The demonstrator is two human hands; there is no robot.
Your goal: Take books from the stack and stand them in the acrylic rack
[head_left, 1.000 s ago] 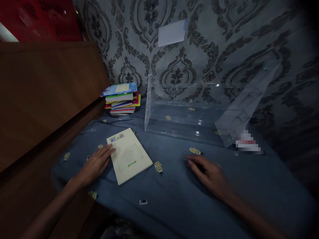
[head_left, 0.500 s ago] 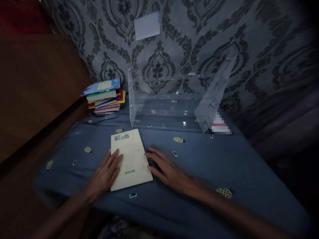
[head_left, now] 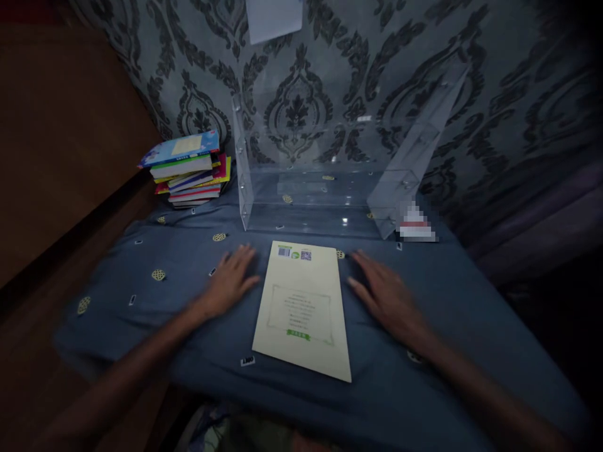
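Note:
A thin cream book (head_left: 304, 307) lies flat, back cover up, on the blue patterned cloth (head_left: 452, 314) in front of me. My left hand (head_left: 230, 282) rests flat on the cloth just left of the book, fingers spread and empty. My right hand (head_left: 384, 295) lies flat just right of the book, fingers also stretched out and empty. Neither hand touches the book. Behind the book stands a clear acrylic rack (head_left: 325, 188) with nothing in it.
A stack of several colourful books (head_left: 188, 169) sits at the back left of the cloth. A brown wooden panel (head_left: 61, 144) runs along the left. Patterned grey wallpaper with a white paper note (head_left: 273, 17) is behind. A small red and white object (head_left: 414, 226) lies beside the rack.
The book has slid from the left to the middle and turned straight. Both hands have come off it and now lie flat on either side.

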